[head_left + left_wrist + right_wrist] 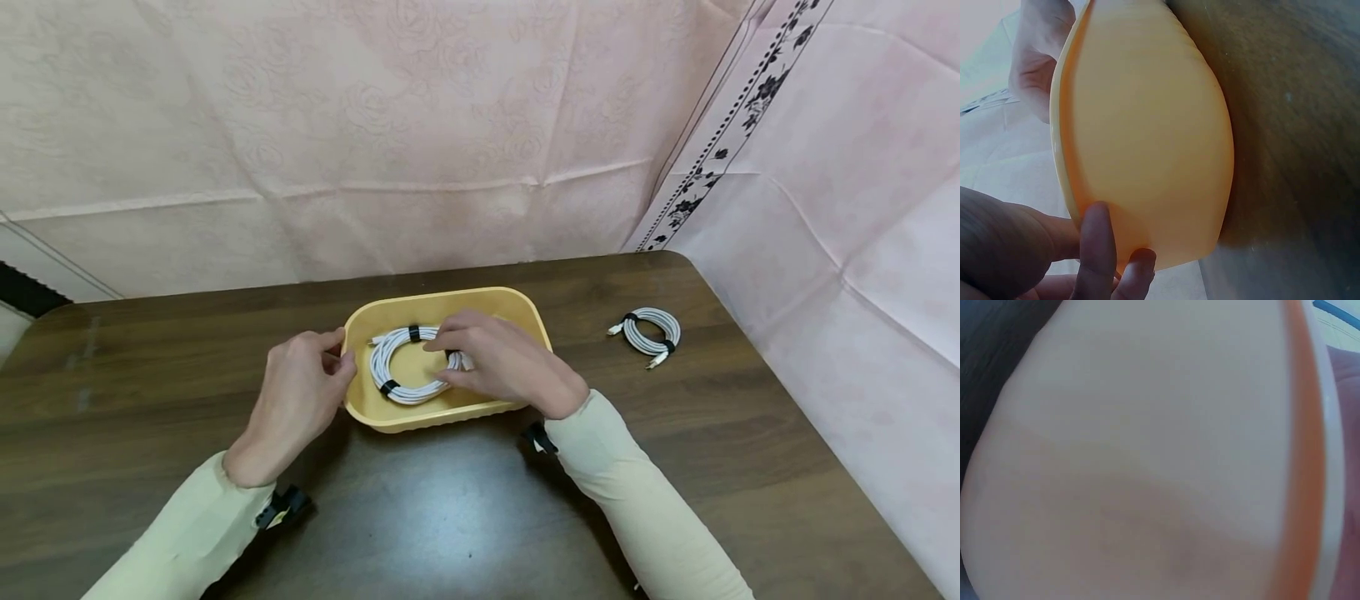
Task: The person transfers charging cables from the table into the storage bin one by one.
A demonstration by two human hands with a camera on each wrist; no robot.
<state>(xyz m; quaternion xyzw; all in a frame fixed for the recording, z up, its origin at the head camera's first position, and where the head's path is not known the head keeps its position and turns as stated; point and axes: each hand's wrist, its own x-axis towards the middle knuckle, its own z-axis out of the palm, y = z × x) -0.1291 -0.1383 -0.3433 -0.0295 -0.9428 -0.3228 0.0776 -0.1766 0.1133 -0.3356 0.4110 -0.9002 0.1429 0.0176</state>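
A yellow tub is set upright on the brown wooden tabletop, near its far edge. In it a white cable is laid flat in a coil, bound with black ties; a plug is shown at its upper left. The tub's left end is held by the left hand, its rim being pinched between thumb and fingers; in the left wrist view, fingertips are pressed to the outer wall just below the rim. The right hand is reached over the near side into the tub, with thumb and fingers bent about the right part of the coil, which is partly covered. Whether the cable is gripped there cannot be told. In the right wrist view, most of the space is taken up by the tub's outer wall, with only a strip of the hand seen beyond the rim.

To the right, well apart from the tub, a second cable is coiled on the tabletop, tied twice in black. Pale sleeves are worn on both arms. Behind, a pinkish patterned cloth is hung.
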